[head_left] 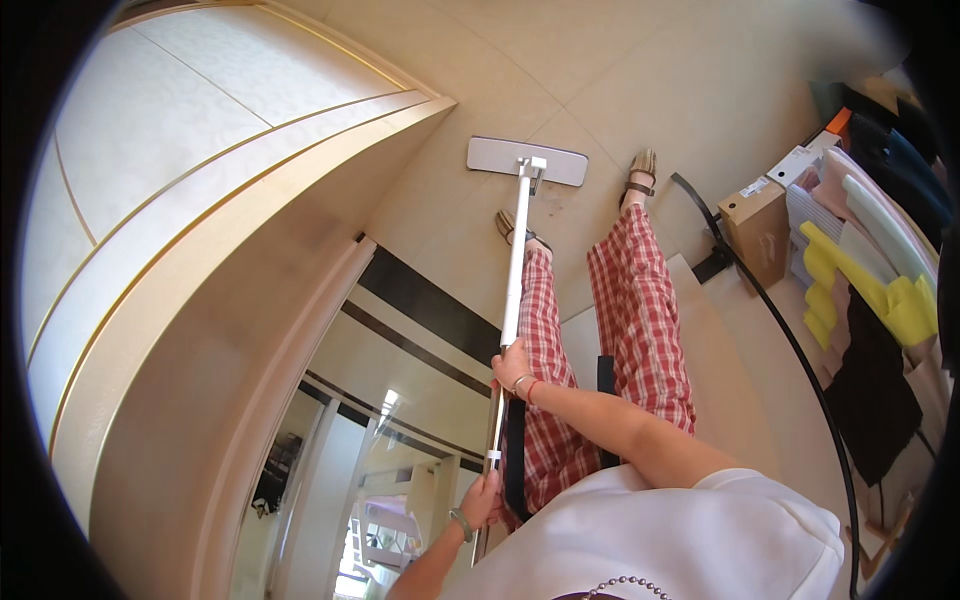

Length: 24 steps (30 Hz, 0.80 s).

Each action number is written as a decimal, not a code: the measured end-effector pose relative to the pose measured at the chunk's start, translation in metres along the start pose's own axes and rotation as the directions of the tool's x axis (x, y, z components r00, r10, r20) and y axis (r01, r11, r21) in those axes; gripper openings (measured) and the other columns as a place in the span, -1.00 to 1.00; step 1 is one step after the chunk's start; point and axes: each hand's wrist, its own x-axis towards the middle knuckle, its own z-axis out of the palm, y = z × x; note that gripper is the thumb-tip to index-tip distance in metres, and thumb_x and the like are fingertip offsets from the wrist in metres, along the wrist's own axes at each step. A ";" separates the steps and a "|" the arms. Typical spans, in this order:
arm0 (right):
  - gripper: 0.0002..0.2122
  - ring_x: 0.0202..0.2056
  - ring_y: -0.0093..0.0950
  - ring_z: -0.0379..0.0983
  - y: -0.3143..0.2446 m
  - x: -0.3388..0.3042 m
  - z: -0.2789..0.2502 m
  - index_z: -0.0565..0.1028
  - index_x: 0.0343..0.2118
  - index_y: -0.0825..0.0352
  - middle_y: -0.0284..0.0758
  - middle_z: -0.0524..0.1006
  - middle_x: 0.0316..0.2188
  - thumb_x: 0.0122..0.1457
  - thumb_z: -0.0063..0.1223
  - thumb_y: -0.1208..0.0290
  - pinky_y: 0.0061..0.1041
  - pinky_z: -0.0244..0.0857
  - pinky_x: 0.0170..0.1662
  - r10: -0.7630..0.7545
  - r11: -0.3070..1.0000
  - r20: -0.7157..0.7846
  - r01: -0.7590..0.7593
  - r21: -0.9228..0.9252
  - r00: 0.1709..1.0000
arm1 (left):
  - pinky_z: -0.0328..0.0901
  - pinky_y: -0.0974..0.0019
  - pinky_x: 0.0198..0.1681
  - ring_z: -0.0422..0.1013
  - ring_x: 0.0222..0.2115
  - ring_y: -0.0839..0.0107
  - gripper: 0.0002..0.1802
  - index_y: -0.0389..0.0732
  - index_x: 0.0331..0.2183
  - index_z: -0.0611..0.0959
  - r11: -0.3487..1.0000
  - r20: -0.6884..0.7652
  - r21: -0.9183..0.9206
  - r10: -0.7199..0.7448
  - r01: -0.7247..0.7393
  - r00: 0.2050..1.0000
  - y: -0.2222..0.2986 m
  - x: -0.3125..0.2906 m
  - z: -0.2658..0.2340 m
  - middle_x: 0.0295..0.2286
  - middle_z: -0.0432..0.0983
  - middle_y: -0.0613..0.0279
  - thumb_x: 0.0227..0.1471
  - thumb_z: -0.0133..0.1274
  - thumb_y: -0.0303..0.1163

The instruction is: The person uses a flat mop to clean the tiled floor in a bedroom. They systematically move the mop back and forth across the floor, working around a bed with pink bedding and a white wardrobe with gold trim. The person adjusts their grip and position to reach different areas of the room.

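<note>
A flat mop (519, 270) with a long white pole runs from my body out to the floor ahead. Its wide, pale rectangular head (490, 154) lies on the tiles just beyond my feet. My right hand (512, 364) is wrapped round the middle of the pole, with bracelets at its wrist. Lower down, close to my waist, my left hand (482, 498) grips the pole's upper end, a green bangle on that wrist. Some of the left fingers are hidden behind the pole. A few small dark marks (553, 210) show on the floor beside the mop head.
Shiny beige floor tiles (570, 60) spread ahead. A pale cabinet (250, 200) and a mirrored panel (400, 400) with dark stripes stand on the left. On the right are a curved black pole (800, 360), a cardboard box (757, 235) and hanging clothes, including a yellow piece (870, 285).
</note>
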 end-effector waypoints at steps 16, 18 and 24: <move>-0.74 -0.71 -0.33 0.40 -0.278 0.202 -0.297 0.06 -0.23 0.48 -0.07 0.38 -0.47 0.05 -0.19 0.59 -0.34 0.34 -0.77 -0.340 0.922 -0.299 0.253 -0.294 0.892 | 0.12 0.45 -0.77 0.07 -0.81 0.56 -0.60 -0.14 -0.48 0.18 0.849 0.333 0.350 0.283 -0.397 0.899 0.356 0.086 0.173 -0.75 0.08 0.40 0.15 -0.34 0.00; -0.73 -0.72 -0.39 0.39 -0.315 0.163 -0.292 0.09 -0.19 0.47 -0.07 0.39 -0.44 0.06 -0.21 0.58 -0.37 0.35 -0.75 -0.147 0.984 -0.378 0.173 0.035 0.914 | 0.13 0.45 -0.75 0.06 -0.79 0.57 -0.59 -0.15 -0.48 0.18 0.856 0.291 0.335 0.305 -0.395 0.907 0.361 0.090 0.192 -0.74 0.07 0.40 0.15 -0.33 0.01; -0.87 -0.59 -0.47 0.44 -0.219 0.200 -0.315 0.41 -0.40 0.28 -0.34 0.50 -0.55 0.05 -0.08 0.34 -0.37 0.19 -0.44 -0.481 0.772 -0.433 0.134 -0.622 0.762 | 0.11 0.44 -0.79 0.09 -0.81 0.56 -0.62 -0.16 -0.47 0.19 0.644 0.282 0.554 0.451 -0.527 0.847 0.306 0.117 0.188 -0.76 0.12 0.38 0.15 -0.29 -0.04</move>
